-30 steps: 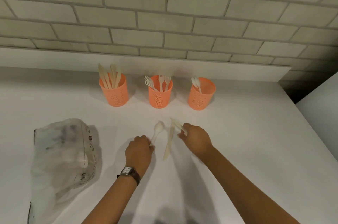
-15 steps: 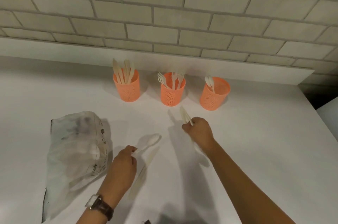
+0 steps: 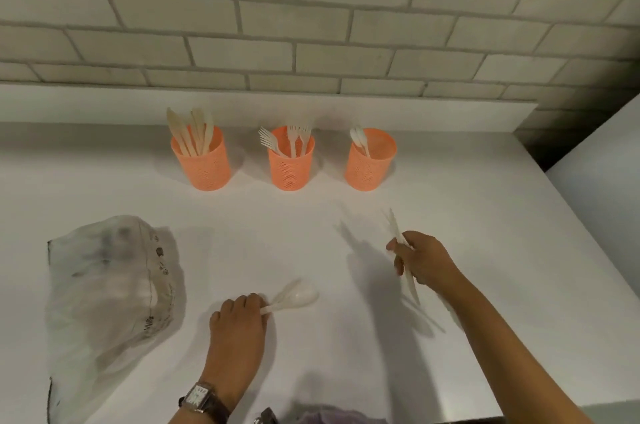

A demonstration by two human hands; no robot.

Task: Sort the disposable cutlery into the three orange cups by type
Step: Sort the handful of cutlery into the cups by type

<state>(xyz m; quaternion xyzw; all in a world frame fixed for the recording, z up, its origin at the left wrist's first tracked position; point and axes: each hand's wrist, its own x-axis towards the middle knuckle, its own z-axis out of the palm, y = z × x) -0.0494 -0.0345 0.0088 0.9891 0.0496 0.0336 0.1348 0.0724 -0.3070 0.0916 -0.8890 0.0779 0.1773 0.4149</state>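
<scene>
Standing in a row along the back of the white counter (image 3: 450,250) are three orange cups: the left cup (image 3: 204,164) holds knives (image 3: 190,132), the middle cup (image 3: 291,165) holds forks (image 3: 294,139), and the right cup (image 3: 370,164) holds spoons (image 3: 359,139). All three stand upright and apart from one another, near the low ledge under the brick wall (image 3: 311,25). Closer to the camera, the left hand (image 3: 239,323) is curled shut around the handle of a white spoon (image 3: 298,297), whose bowl points to the right and lies just above or on the counter; contact with the surface cannot be told. A watch (image 3: 201,397) sits on that wrist. The right hand (image 3: 420,261) is lifted over the counter in front of the right cup, its fingers closed on a long, pale piece of cutlery (image 3: 401,250) that sticks out both above and below the fist; motion blur makes it unclear whether this is one piece or more, and its type cannot be read. A crumpled clear plastic bag (image 3: 104,302) lies on the counter at the left, well apart from the cups and close to the left hand.
</scene>
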